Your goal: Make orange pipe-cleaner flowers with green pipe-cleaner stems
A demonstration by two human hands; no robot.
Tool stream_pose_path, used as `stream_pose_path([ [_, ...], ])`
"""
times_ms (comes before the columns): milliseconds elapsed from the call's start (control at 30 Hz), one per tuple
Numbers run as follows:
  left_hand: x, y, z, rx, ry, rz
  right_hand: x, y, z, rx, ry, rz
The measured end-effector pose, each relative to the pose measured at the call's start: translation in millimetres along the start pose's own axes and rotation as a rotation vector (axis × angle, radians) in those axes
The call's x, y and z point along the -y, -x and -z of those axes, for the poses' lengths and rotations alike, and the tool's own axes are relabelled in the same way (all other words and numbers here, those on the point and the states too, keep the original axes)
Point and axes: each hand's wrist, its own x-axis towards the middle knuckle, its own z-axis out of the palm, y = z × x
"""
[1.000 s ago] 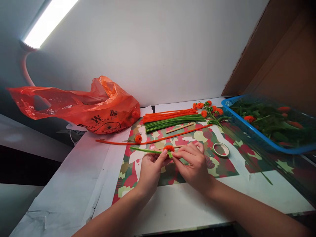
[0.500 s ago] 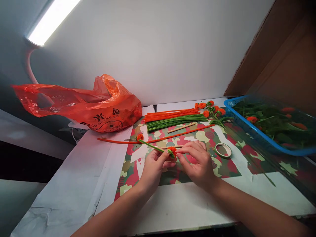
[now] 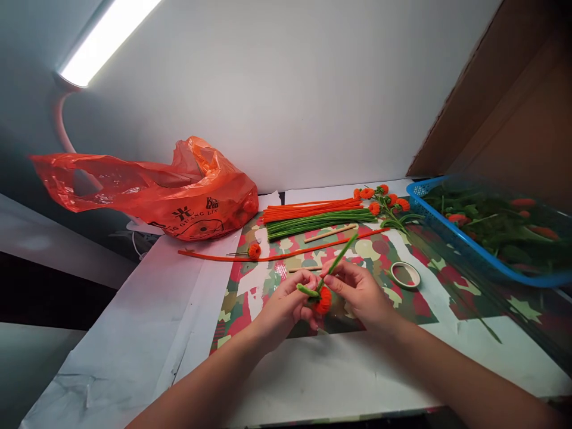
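Observation:
My left hand [image 3: 288, 307] is closed around a small orange pompom flower [image 3: 324, 301] with a short green loop beside it. My right hand [image 3: 360, 289] pinches the green pipe cleaner stem [image 3: 342, 256] that rises up and to the right from the flower. Both hands hover over a red, green and cream patterned mat [image 3: 402, 298]. A loose orange pompom [image 3: 254, 251] lies on a long orange pipe cleaner [image 3: 214, 257] behind my hands.
Bundles of orange [image 3: 308, 210] and green pipe cleaners [image 3: 313, 223] lie at the back with a wooden stick [image 3: 330, 232] and finished flowers [image 3: 386, 202]. A tape roll [image 3: 405, 274] sits to the right. A blue basket [image 3: 465, 250] stands far right, an orange plastic bag [image 3: 179, 190] left.
The green stem swung from pointing left to pointing up and right. The orange flower moved lower, under my left fingers, and my right hand shifted onto the stem.

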Motion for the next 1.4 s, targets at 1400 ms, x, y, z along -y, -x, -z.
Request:
stream_pose_path([
  [1400, 4, 6, -3.0, -0.235, -0.448, -0.505, -3, 13, 6, -0.072, 0.166, 0.442],
])
